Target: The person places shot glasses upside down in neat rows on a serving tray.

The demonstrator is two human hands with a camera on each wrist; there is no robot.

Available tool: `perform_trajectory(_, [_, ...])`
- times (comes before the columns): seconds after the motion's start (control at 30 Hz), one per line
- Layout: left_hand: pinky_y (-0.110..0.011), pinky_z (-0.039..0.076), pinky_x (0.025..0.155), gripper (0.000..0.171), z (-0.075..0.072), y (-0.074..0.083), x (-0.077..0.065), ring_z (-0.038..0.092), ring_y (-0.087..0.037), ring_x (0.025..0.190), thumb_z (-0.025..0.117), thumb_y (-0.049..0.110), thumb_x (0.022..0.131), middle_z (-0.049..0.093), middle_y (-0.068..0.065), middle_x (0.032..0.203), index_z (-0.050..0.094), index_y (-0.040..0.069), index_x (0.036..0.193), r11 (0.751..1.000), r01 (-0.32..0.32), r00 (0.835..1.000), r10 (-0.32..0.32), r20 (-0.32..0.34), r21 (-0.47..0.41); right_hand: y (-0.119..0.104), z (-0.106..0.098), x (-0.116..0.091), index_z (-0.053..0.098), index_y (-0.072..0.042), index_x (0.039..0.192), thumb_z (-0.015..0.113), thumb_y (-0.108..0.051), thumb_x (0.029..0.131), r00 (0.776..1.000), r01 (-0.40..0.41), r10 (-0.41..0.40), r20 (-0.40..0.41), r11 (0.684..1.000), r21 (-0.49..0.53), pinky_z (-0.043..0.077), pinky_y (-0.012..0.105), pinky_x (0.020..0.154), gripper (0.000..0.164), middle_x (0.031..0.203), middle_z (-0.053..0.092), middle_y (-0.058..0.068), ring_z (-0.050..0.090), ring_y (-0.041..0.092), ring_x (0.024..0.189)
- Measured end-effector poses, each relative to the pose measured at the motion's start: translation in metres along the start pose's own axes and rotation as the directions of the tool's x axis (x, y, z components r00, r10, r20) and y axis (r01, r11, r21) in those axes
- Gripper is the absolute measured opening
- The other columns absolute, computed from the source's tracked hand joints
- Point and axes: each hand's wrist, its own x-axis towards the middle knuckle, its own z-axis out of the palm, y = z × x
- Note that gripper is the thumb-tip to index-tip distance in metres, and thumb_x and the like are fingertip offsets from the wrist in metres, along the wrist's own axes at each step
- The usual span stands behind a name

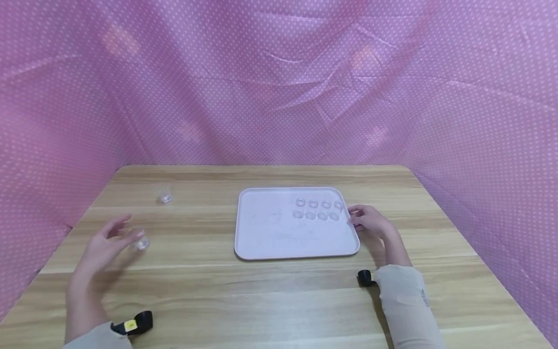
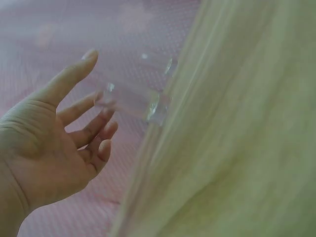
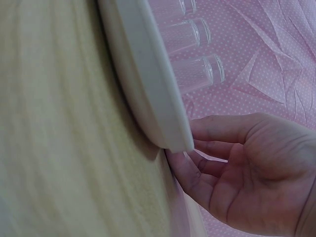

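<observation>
On the left of the table, my left hand [image 1: 98, 247] is beside a small clear glass [image 1: 142, 243], thumb and fingers spread apart. In the left wrist view the fingertips overlap the upper part of this glass [image 2: 133, 102], and the thumb stands away from it. A second clear glass [image 1: 165, 197] stands farther back. My right hand [image 1: 370, 220] holds the right rim of a white tray [image 1: 279, 242]; in the right wrist view the fingers [image 3: 187, 177] bend around its edge. Several clear glasses [image 3: 190, 74] stand in two rows on the tray's right half.
The tray lies near the middle of a light wooden table [image 1: 244, 300]. A pink dotted curtain [image 1: 270, 97] encloses the back and both sides. Black wrist straps [image 1: 144, 322] show at both sleeves.
</observation>
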Motion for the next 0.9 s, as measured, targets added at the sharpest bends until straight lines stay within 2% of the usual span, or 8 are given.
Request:
perform_trajectory(0.13, [-0.066,0.02,0.093,0.079,-0.001,-0.018,-0.002,0.03,-0.032,0.117,0.063,0.034,0.087,0.03,-0.018,0.135,0.015,0.013,0.147,0.983,0.088,0.994,-0.076,0.077,-0.162,0.0,0.001,0.0,0.039,0.017,0.126,0.051,0.004,0.087,1.0,-0.002,0.002,0.005,1.0,0.001,0.051,0.033,0.075,0.043,0.103,0.053,0.025,0.058,0.021,0.081])
perform_trajectory(0.2, [-0.065,0.019,0.093,0.08,0.0,-0.026,-0.002,0.037,-0.022,0.111,0.065,0.031,0.085,0.038,-0.01,0.128,0.017,0.013,0.147,0.977,0.1,0.992,-0.084,0.091,-0.187,0.0,0.0,0.001,0.039,0.016,0.126,0.052,0.004,0.087,1.0,-0.004,0.004,0.0,1.0,0.001,0.051,0.033,0.075,0.043,0.103,0.053,0.024,0.058,0.02,0.081])
perform_trajectory(0.33, [-0.049,0.03,0.091,0.073,0.002,-0.035,0.001,0.045,-0.004,0.095,0.067,0.029,0.085,0.05,0.003,0.11,0.027,0.01,0.143,0.993,0.045,0.998,-0.038,0.057,-0.109,0.001,0.0,0.001,0.039,0.016,0.126,0.052,0.004,0.086,1.0,-0.007,0.007,-0.004,1.0,0.001,0.051,0.034,0.075,0.043,0.103,0.054,0.024,0.058,0.02,0.081])
perform_trajectory(0.4, [-0.036,0.037,0.086,0.069,0.003,-0.038,0.001,0.047,-0.003,0.092,0.067,0.029,0.084,0.052,0.003,0.108,0.033,0.009,0.141,0.997,0.016,0.999,-0.013,0.042,-0.069,0.002,0.0,0.001,0.039,0.016,0.126,0.052,0.003,0.087,1.0,-0.003,0.003,0.0,1.0,-0.004,0.051,0.034,0.075,0.043,0.104,0.053,0.024,0.058,0.02,0.081])
perform_trajectory(0.5, [-0.022,0.043,0.077,0.064,0.005,-0.04,0.0,0.05,-0.007,0.092,0.068,0.026,0.084,0.051,-0.002,0.11,0.038,0.012,0.139,0.996,-0.002,0.999,0.006,0.049,-0.093,0.002,0.0,0.001,0.039,0.016,0.126,0.052,0.003,0.087,1.0,-0.007,0.007,-0.001,1.0,-0.01,0.051,0.034,0.075,0.043,0.104,0.053,0.024,0.058,0.02,0.081])
perform_trajectory(0.6, [-0.02,0.045,0.074,0.063,0.007,-0.042,0.0,0.05,-0.007,0.091,0.069,0.024,0.083,0.052,-0.003,0.108,0.041,0.012,0.138,0.995,-0.019,0.999,0.023,0.044,-0.097,0.001,0.0,0.001,0.039,0.016,0.126,0.052,0.002,0.087,1.0,-0.009,0.009,-0.001,1.0,-0.012,0.051,0.034,0.075,0.043,0.105,0.053,0.025,0.058,0.021,0.082])
perform_trajectory(0.7, [-0.018,0.044,0.072,0.061,0.008,-0.042,0.003,0.05,-0.004,0.088,0.07,0.026,0.082,0.054,-0.001,0.105,0.045,0.009,0.135,0.999,-0.03,0.999,0.03,0.011,-0.042,0.001,0.0,0.001,0.039,0.015,0.127,0.052,0.002,0.087,1.0,-0.01,0.01,0.001,1.0,-0.015,0.051,0.034,0.075,0.044,0.106,0.053,0.025,0.058,0.021,0.083])
perform_trajectory(0.9, [-0.018,0.041,0.07,0.067,0.013,-0.042,0.009,0.047,-0.005,0.086,0.071,0.03,0.081,0.051,-0.017,0.111,0.043,-0.003,0.132,0.998,-0.016,1.0,0.017,-0.025,0.069,0.001,-0.001,0.001,0.039,0.015,0.127,0.053,0.001,0.087,1.0,-0.011,0.011,-0.003,1.0,-0.024,0.051,0.033,0.075,0.044,0.105,0.053,0.024,0.058,0.02,0.083])
